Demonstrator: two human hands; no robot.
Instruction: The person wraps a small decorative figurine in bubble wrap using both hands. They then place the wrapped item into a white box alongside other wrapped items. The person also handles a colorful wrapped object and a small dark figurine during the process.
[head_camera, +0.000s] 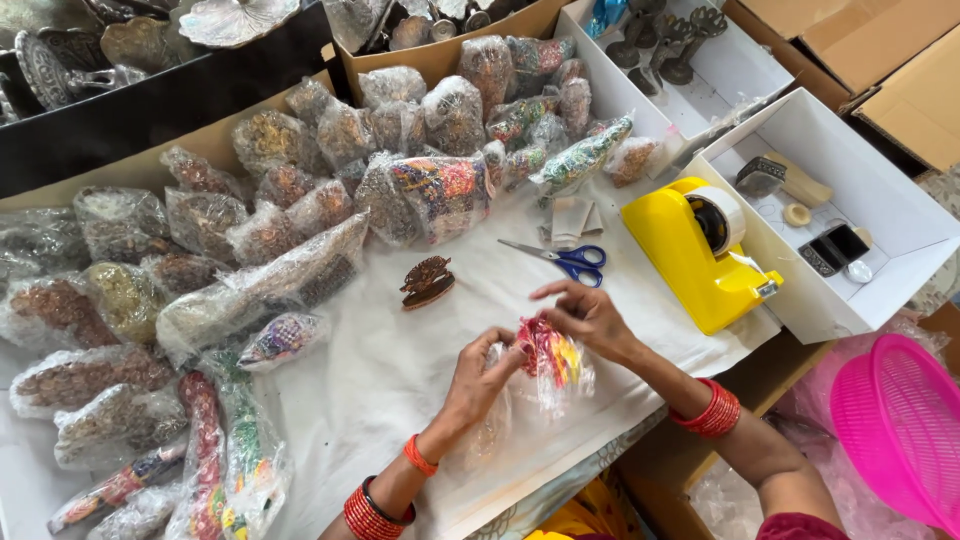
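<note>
Head view: left hand (478, 380) and right hand (585, 315) both pinch small colourful plastic-wrapped packet (552, 362) (light, crinkly, likely slippery); grip film edges.

- small clear plastic packet (553, 362), red-yellow contents, front centre of bench (400, 370)
- many clear bubble-wrapped packets (250, 240), brownish and multicolour, heaped left and back
- open white boxes (880, 200) right; brown cardboard cartons (870, 45) top right
</note>
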